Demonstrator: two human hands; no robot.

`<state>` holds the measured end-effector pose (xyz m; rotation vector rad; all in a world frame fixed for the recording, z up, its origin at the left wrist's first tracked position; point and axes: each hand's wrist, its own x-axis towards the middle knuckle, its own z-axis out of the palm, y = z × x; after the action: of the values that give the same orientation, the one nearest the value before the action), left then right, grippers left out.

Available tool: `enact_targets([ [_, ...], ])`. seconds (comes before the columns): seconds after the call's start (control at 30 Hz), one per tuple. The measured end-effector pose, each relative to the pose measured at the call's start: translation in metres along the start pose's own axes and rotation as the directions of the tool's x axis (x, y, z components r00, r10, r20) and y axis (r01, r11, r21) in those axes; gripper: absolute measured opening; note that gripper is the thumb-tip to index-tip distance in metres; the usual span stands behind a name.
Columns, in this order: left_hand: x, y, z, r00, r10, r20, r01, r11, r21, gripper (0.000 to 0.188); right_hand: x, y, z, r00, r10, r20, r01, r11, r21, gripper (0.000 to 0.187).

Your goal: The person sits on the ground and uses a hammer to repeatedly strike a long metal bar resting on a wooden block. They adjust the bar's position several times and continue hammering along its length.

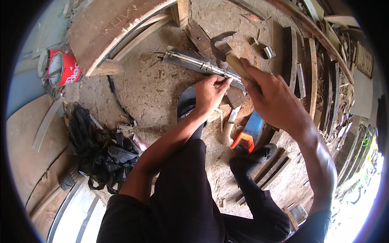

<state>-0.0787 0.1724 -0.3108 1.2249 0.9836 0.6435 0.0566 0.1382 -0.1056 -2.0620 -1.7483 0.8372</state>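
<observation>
A dark, narrow bar [182, 60] with a whitish line along its length lies across wooden blocks on the ground ahead of me. My left hand [210, 94] rests against its near side, thumb and fingertips pinched together beside a small white bit. What they pinch is too small to tell. My right hand [269, 95] is closed round a pale wooden handle [239, 68], held over the bar's right end; the tool's working end cannot be made out. Below the bar lie a knife [229, 130] with a light handle and a handsaw [252, 127] with a blue blade and orange grip.
A red can [67, 67] stands at the left by a large wooden panel [109, 28]. Crumpled black plastic [107, 154] lies left of my knees. Wooden boards [312, 77] line the right side. A small metal piece [268, 52] sits on the dirt floor.
</observation>
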Motion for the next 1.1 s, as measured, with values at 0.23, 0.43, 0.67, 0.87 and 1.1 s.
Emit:
enact_targets([
  [0.23,-0.004,0.008,-0.001,0.995,-0.095,0.023,0.096,0.994,-0.051,0.015,0.001,-0.007,0.000,0.999,0.043,0.013,-0.043,0.998,0.043,0.033],
  [0.43,-0.002,0.011,0.000,0.990,-0.128,0.052,0.132,0.987,-0.091,0.015,-0.003,-0.007,0.003,0.999,0.003,0.032,-0.004,1.000,0.022,0.033],
  [0.67,-0.009,0.012,0.004,0.988,-0.153,0.002,0.151,0.970,-0.193,0.018,-0.001,-0.014,0.001,0.989,0.000,0.147,-0.003,1.000,0.023,0.038],
  [0.87,-0.012,0.007,0.012,0.987,-0.149,-0.054,0.128,0.949,-0.288,0.017,-0.001,-0.022,0.010,0.979,0.117,0.168,-0.106,0.991,-0.078,0.041],
  [1.1,-0.011,0.006,0.013,0.980,-0.190,-0.052,0.164,0.934,-0.317,0.017,-0.003,-0.019,0.011,0.989,0.105,0.107,-0.104,0.994,-0.011,0.036],
])
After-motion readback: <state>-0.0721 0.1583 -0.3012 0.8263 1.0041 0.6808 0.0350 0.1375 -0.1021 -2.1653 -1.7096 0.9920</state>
